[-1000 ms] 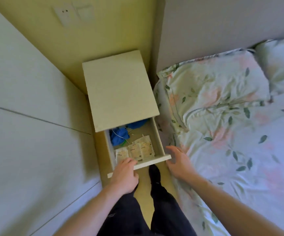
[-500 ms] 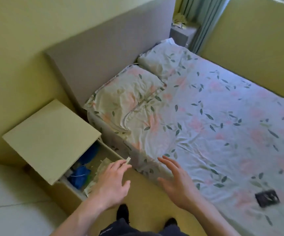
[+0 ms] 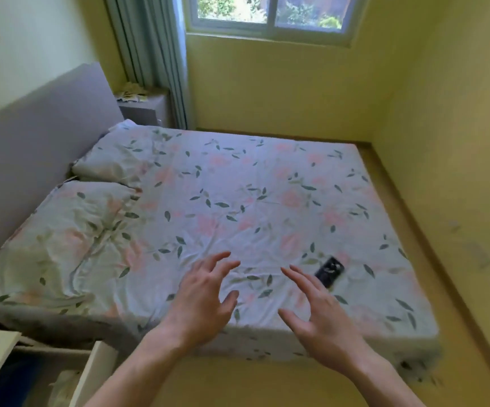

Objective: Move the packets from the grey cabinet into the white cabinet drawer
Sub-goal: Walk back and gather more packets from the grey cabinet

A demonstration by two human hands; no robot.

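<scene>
I hold both hands empty over the bed [image 3: 267,201], left hand [image 3: 199,304] and right hand [image 3: 323,315] with fingers spread. A dark phone [image 3: 329,271] lies just past my right fingertips. Since half a second ago I've swung toward the grey cabinet [image 3: 145,111], packets [image 3: 130,94] on top; the white drawer [image 3: 91,374] sits open behind my left wrist. No readable writing.

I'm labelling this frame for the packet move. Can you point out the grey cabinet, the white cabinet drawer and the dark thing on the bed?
grey cabinet [image 3: 145,111]: head view, its front face.
white cabinet drawer [image 3: 95,370]: head view, its front panel.
dark thing [image 3: 329,271]: head view, its middle.
</scene>
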